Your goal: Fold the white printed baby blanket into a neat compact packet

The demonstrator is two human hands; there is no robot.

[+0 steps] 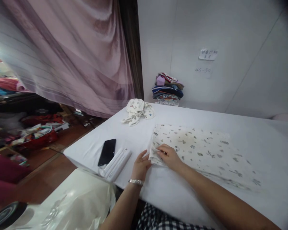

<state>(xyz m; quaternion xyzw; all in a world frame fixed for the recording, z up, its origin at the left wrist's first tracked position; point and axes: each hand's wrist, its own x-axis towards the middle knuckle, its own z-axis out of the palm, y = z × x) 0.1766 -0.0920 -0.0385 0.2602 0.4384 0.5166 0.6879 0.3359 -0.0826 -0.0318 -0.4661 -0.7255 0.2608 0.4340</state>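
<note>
Far left off the table: cluttered floor and a pink curtain (69,54). On the white table (206,198), left to right: black phone (107,151) lying flat, touching a folded white packet (116,163) just beside it near the front edge; a crumpled printed garment (137,111) further back; a stack of folded clothes (167,88) against the wall. Left hand (140,166), bracelet on wrist, fingers curled at the near left corner of the printed cloth (196,148), thumb at the edge, looks like a light pinch but can't tell for sure. Right hand (169,156) lies palm down on the same corner, fingers pressing flat, not clenched. Cloth lies spread flat mid-table, running right from the hands. Judged step: squaring or smoothing the left corner, early in a fold. Next move calls for a firm two-hand hold on that edge and keeping the layers aligned.
</note>
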